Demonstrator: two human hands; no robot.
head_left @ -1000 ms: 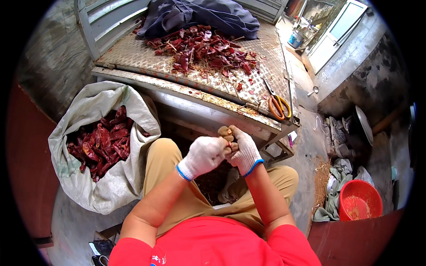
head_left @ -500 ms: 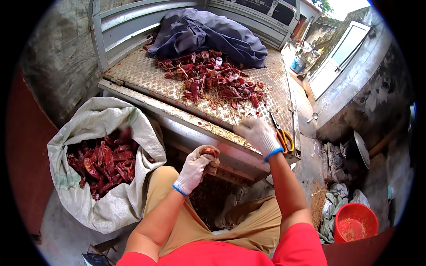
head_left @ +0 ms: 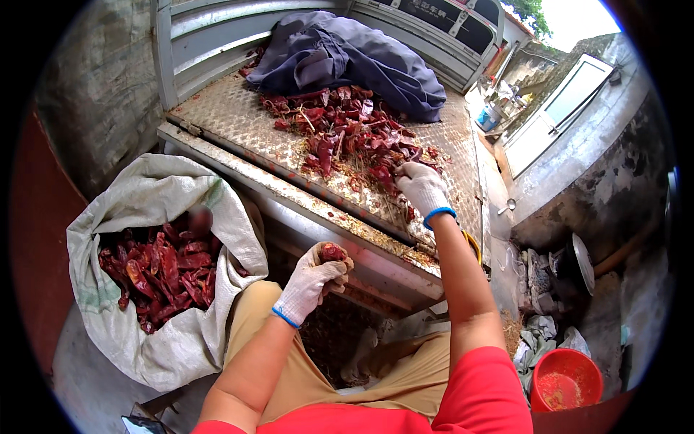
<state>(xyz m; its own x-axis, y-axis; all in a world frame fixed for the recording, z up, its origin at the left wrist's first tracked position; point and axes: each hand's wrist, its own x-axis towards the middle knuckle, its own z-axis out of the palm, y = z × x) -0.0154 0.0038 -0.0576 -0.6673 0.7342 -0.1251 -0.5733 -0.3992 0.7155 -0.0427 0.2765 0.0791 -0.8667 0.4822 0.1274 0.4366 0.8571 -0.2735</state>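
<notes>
My left hand (head_left: 316, 278), in a white knit glove with a blue cuff, is closed around a dried red chili (head_left: 333, 252) in front of the truck bed's edge. Only the chili's end shows above the fingers. At the near right edge of a loose chili pile (head_left: 347, 134), my gloved right hand (head_left: 423, 189) reaches down with curled fingers. Its fingertips meet the chilies, and what they pinch is hidden. Scissors with an orange-yellow handle (head_left: 474, 247) lie mostly hidden behind my right forearm.
A white woven sack (head_left: 94, 289) of dried chilies stands at my left. On the metal truck bed (head_left: 217, 108), dark blue-grey cloth (head_left: 347, 54) covers the pile's far side; stems and seeds litter its edge. A red basin (head_left: 589, 365) sits low right, near a white door (head_left: 560, 101).
My right hand has moved from the bed's front edge, forward to the chili pile. The left hand still holds its chili, now with more of the end showing. The view has shifted slightly.
</notes>
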